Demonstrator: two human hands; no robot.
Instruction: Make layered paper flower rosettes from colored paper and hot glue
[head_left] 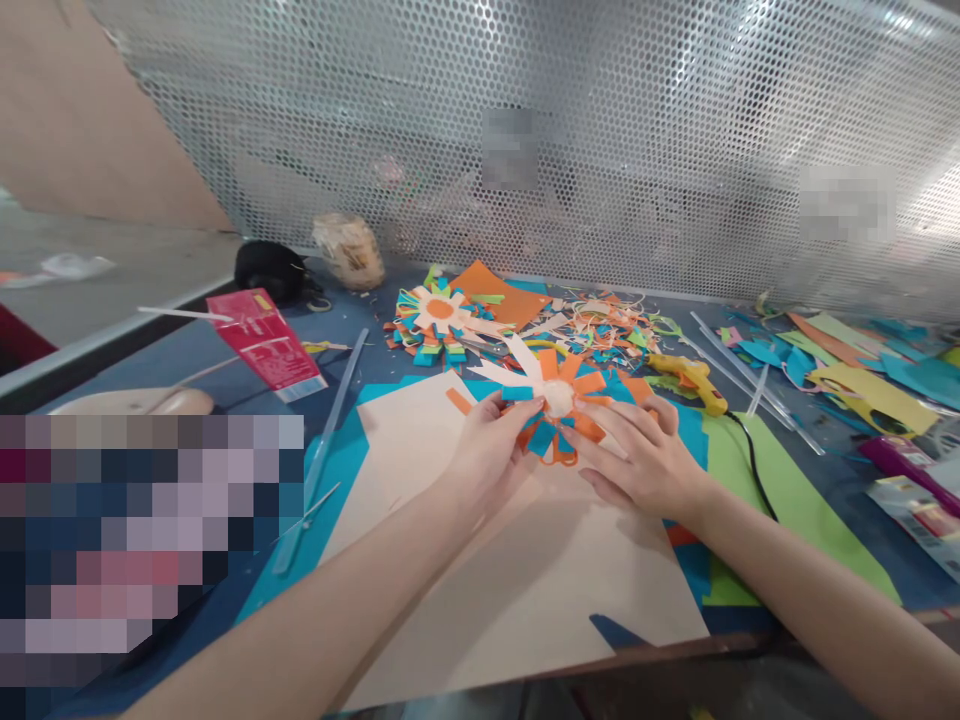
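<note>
Flower: a paper flower (pixel 561 396) of orange, blue and cream strips around a pale centre, lying on the far edge of the cream sheet (pixel 495 570), between the two hands.
Strip: a blue strip (pixel 517 393) on the flower's left side, level with the centre.
Left hand: the left hand (pixel 487 455) has thumb and fingertips closed in a narrow pinch on the strip; the forearm runs back over the cream sheet.
Right hand: the right hand (pixel 646 462) has its fingers spread and laid flat, the tips touching the flower's lower right petals; it grips nothing.
Under the sheet: a blue sheet (pixel 341 470) shows on the left and a green sheet (pixel 761 485) on the right.
Glue gun: a yellow glue gun (pixel 690 378) lies just beyond the right hand, its black cord (pixel 754 465) trailing over the green sheet.
Second flower: a second flower (pixel 442 320) in the same colours lies further back on the left, beside an orange sheet (pixel 496 290).
Scraps: a heap of scraps (pixel 609 325) lies behind the first flower.
Left side: a clear stick (pixel 341 395) and a red carton (pixel 266 342) lie well apart from the hands.
Back: a mesh screen (pixel 600 150) stands along the table's far edge.
</note>
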